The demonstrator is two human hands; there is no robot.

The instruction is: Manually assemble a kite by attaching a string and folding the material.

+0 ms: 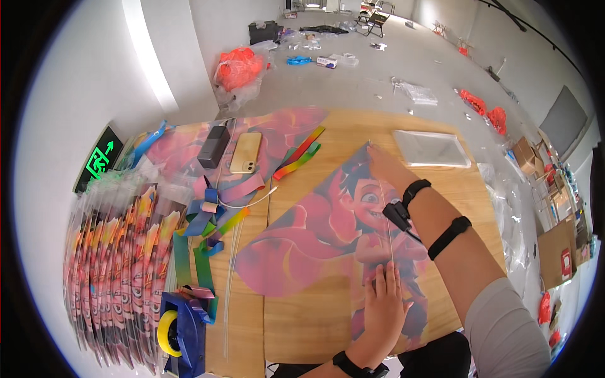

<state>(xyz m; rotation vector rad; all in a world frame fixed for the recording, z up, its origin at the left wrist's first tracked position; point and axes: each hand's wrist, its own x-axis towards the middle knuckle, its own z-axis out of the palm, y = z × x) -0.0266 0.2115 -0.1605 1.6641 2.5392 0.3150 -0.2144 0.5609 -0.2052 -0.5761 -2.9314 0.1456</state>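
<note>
A kite sail (302,246), thin pink and purple cloth printed with a cartoon figure, lies spread on the wooden table (296,327). Down its middle runs a thin pale rod (388,238). My left hand (384,309) rests flat on the lower part of the sail, fingers stretched out at the rod's lower end. At the sail's far pointed tip, my right hand (380,162) has its fingers closed on the cloth; the fingertips are hard to make out. My right forearm covers part of the sail's right side.
Left of the sail lie colourful ribbons (200,258), thin rods (232,277), a phone (246,153), a dark box (214,147) and a blue tape dispenser (189,334). Many packed printed pieces (120,283) line the left edge. Clear plastic sleeves (432,148) lie far right.
</note>
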